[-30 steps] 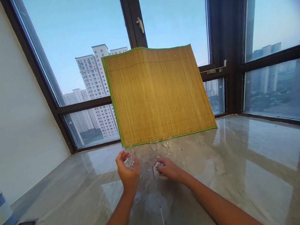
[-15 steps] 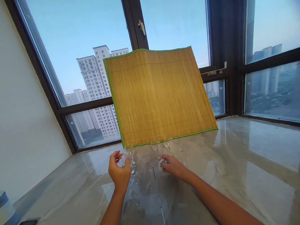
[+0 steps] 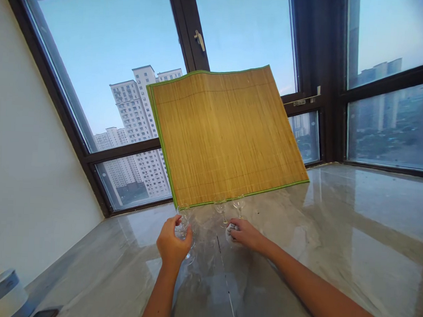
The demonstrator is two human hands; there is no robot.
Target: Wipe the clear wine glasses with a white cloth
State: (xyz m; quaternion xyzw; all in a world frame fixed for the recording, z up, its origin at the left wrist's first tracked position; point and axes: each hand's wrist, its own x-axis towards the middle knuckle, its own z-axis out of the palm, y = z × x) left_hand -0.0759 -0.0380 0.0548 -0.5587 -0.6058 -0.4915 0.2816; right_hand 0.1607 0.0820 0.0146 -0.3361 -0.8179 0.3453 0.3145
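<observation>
My left hand [image 3: 172, 244] was wrapped around the bowl of a clear stemmed glass [image 3: 184, 232], fingers curled over its far side, thumb nearer me. My right hand [image 3: 245, 234] was closed on a small white cloth [image 3: 231, 231], pressing it to the marble counter [image 3: 334, 238] just right of my left-hand grip. I judged the step to be holding the glass ready for wiping, so the thing to do well was to keep the hold light and around the bowl rather than pinching the thin stem, and to carry the weight from below so the foot did not knock the stone.

The glass stood roughly upright in my grip, its long axis running from foot to rim, the rim towards the window and slightly away from me; its foot showed just below and to the right of my knuckles, close to the counter. Whether the foot touched the stone I could not tell, the glass being so clear.

Beyond my right hand, two more small glasses [image 3: 230, 207] stood upright. Behind them a bamboo mat [image 3: 226, 140] leaned against the window frame [image 3: 189, 31].
</observation>
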